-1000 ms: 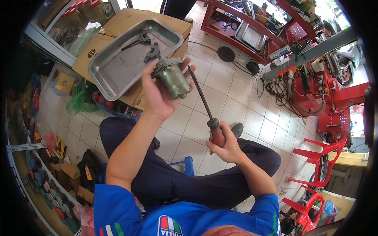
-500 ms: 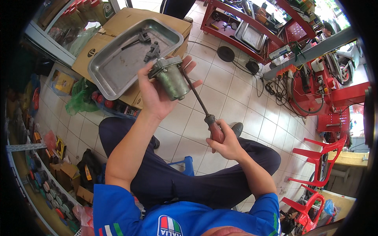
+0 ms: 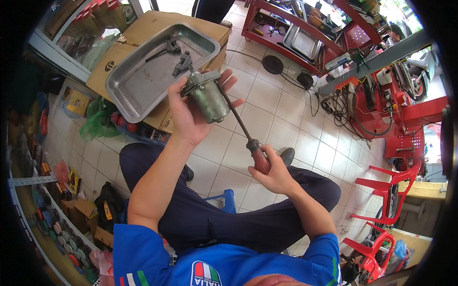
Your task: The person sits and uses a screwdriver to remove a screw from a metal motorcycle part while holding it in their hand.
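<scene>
In my left hand rests a motor with a worn greenish-grey metal cylinder and a wider flange at its upper end. My thumb lies on its left side, and my fingers come round behind it to the right. My right hand is wrapped round the dark red handle of a screwdriver. Its long dark shaft slants up and left, and the tip meets the right side of the flange. Whether the tip sits on a screw is too small to tell.
A metal tray on a cardboard box holds dark parts with connectors, close behind the motor. A red tool cart stands at the back right, with cables on the tiled floor. Red plastic chairs stand right.
Both hands hold nearly the same place. The right-hand fingers and the screwdriver handle have shifted slightly, and the handle now sits a little further left.
</scene>
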`<state>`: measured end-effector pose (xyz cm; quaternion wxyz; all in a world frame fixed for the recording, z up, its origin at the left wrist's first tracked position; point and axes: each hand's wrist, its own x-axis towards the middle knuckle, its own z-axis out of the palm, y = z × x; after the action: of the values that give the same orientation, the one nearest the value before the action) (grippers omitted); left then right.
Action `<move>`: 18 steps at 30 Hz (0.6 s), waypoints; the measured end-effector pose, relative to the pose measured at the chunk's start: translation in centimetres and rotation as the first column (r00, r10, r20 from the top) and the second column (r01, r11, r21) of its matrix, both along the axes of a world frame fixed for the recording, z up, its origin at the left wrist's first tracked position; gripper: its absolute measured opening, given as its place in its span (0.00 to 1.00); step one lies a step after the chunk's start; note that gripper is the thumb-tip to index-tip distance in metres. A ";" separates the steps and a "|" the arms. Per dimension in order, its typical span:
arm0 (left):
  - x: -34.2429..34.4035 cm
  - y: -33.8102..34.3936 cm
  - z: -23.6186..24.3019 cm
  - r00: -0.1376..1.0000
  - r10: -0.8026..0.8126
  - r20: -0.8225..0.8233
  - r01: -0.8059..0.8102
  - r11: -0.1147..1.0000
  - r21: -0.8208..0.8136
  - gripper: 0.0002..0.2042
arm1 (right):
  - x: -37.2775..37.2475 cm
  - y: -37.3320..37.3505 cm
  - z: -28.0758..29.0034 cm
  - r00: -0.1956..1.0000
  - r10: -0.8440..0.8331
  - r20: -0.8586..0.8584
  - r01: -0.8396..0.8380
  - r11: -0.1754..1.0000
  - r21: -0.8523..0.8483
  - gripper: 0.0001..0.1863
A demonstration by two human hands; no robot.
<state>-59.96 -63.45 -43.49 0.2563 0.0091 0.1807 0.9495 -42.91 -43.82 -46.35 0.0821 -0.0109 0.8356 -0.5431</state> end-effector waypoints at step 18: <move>0.3 0.3 -0.3 0.999 -0.014 -0.029 0.014 1.000 -0.002 0.24 | 0.4 -0.2 -0.4 0.999 0.035 0.031 -0.037 0.997 0.066 0.24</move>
<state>-59.66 -63.18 -43.78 0.2602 0.0239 0.1852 0.9473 -42.56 -44.06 -46.74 0.1046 -0.0152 0.8514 -0.5137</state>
